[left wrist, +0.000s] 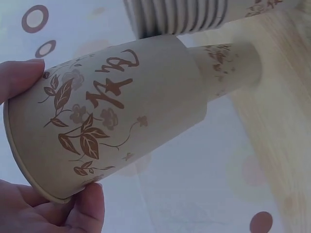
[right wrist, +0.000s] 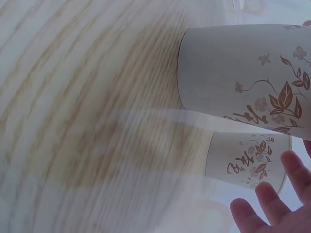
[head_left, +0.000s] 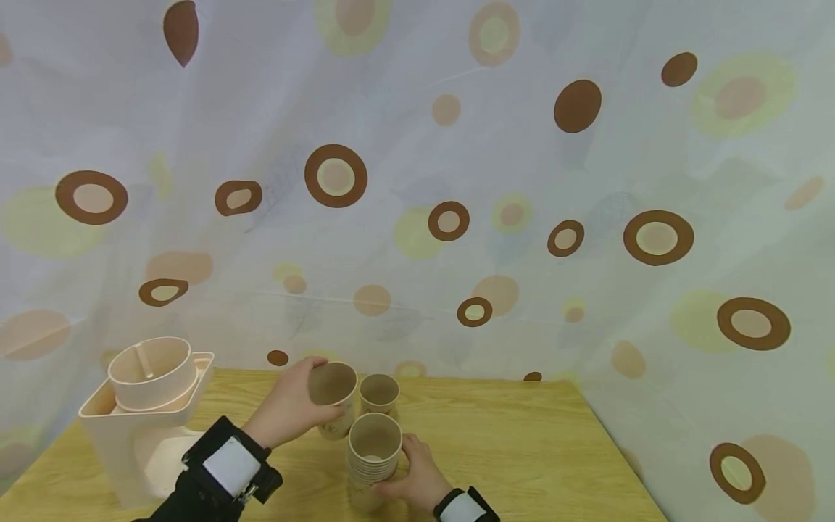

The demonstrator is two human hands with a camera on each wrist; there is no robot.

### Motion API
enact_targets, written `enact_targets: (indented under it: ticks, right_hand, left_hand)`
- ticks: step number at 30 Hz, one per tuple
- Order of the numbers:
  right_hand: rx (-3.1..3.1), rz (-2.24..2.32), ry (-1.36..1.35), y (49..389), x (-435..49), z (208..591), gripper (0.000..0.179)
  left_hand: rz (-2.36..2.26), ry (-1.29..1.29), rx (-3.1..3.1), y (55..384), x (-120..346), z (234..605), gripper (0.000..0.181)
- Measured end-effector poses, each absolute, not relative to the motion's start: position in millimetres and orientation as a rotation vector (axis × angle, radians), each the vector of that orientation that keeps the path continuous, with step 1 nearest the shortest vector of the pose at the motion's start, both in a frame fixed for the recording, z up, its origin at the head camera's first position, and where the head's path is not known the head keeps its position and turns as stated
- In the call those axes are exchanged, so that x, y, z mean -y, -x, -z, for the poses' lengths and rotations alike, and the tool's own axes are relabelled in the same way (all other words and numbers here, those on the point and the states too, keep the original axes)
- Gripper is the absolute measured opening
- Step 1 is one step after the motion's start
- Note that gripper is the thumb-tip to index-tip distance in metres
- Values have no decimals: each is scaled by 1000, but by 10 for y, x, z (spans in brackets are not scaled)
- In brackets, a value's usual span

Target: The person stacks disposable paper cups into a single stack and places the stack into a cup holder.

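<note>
My left hand (head_left: 296, 399) holds a paper cup (head_left: 333, 384) near its rim, thumb on one side and fingers on the other. Brown leaves, flowers and lettering decorate this cup (left wrist: 97, 107) in the left wrist view. Close to the front, my right hand (head_left: 420, 475) grips a stack of paper cups (head_left: 374, 453) from its right side; several rims show one below another. Behind the stack stands a single paper cup (head_left: 380, 391) on the table. In the right wrist view, some fingers (right wrist: 272, 204) are spread off the stack (right wrist: 243, 73), with the single cup (right wrist: 248, 158) beyond them.
A cream plastic stand (head_left: 130, 442) with a wide tray-like top stands at the left, with a round open container (head_left: 151, 373) on it. The wooden table (head_left: 509, 449) meets a patterned curtain (head_left: 404, 181) at the back and right.
</note>
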State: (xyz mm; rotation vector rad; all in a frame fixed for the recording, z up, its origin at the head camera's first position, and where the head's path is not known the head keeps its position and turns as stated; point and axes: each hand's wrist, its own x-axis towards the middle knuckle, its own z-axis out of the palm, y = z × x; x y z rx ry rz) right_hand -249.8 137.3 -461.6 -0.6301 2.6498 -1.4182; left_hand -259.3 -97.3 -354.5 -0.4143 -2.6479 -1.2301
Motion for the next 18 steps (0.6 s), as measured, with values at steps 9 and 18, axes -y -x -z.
enact_targets:
  ticks: [9, 18]
  right_hand:
    - [-2630, 1389, 678, 2561, -1423, 4606, 64]
    - [-2643, 1324, 735, 2628, -1453, 4616, 65]
  left_hand:
    - [1187, 433, 2625, 2517, 896, 3371, 78]
    - [1228, 481, 2642, 2455, 698, 3304, 77]
